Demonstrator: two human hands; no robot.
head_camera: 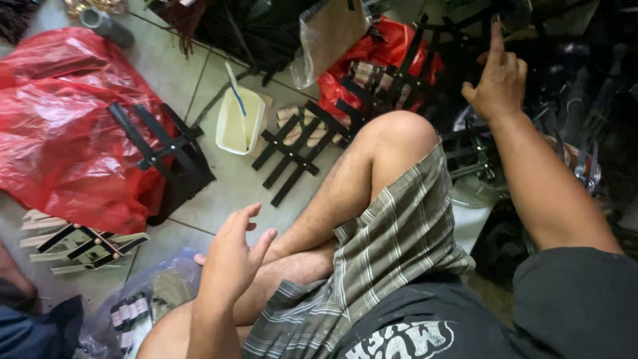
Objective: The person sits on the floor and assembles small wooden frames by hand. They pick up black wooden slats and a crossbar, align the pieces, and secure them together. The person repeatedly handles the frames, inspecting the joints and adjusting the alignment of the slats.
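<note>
I sit on a tiled floor with my knee (399, 136) raised. My left hand (232, 256) hovers open above my lower leg, fingers spread, holding nothing. My right hand (497, 76) reaches out to the upper right, index finger pointing up, touching or close to a dark frame piece; I cannot tell whether it grips anything. Black wooden slatted frames (296, 156) lie on the floor ahead of my knee. Another black frame (156, 143) rests against a red plastic bag (60, 126).
A cream tub (234, 126) with a blue-handled brush stands on the tiles. Pale and black slat pieces (80, 242) lie at the left. A second red bag (382, 50) holds more frames. A clear bag (149, 302) sits near my left arm. Dark clutter fills the right.
</note>
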